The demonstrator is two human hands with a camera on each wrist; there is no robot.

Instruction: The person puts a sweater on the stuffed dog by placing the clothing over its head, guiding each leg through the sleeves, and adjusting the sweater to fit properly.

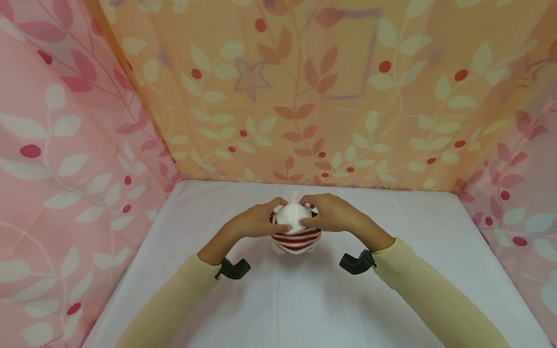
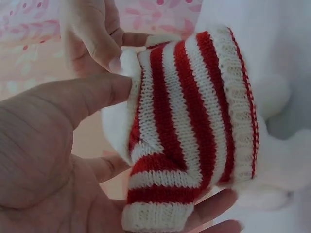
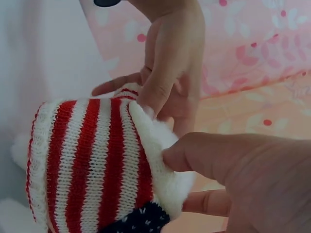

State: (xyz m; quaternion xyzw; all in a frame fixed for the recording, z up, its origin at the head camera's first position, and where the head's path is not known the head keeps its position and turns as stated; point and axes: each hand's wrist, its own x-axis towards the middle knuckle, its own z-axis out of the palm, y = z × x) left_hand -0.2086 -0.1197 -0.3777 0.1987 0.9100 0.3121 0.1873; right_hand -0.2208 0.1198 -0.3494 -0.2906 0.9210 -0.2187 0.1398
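Observation:
A white plush toy (image 1: 292, 216) wears a small knit sweater (image 1: 297, 241) with red and white stripes. My left hand (image 1: 256, 220) pinches the collar at one side, thumb on the front edge and fingers behind. On the opposite side my right hand (image 1: 334, 212) grips the collar the same way. In the left wrist view, a striped sleeve (image 2: 160, 187) with a cream cuff hangs by the left fingers. Seen from the right wrist, a navy sleeve (image 3: 141, 221) with white specks lies below the right thumb. The toy's white legs (image 2: 286, 155) stick out past the ribbed hem.
A white-covered table (image 1: 278, 299) lies under the toy and both forearms. Leaf-patterned cloth hangs around it: orange cloth (image 1: 296, 96) at the back, pink cloth (image 1: 65, 169) on the left and more pink cloth (image 1: 513, 193) on the right. A dark wrist camera (image 1: 235, 268) sits at the left cuff.

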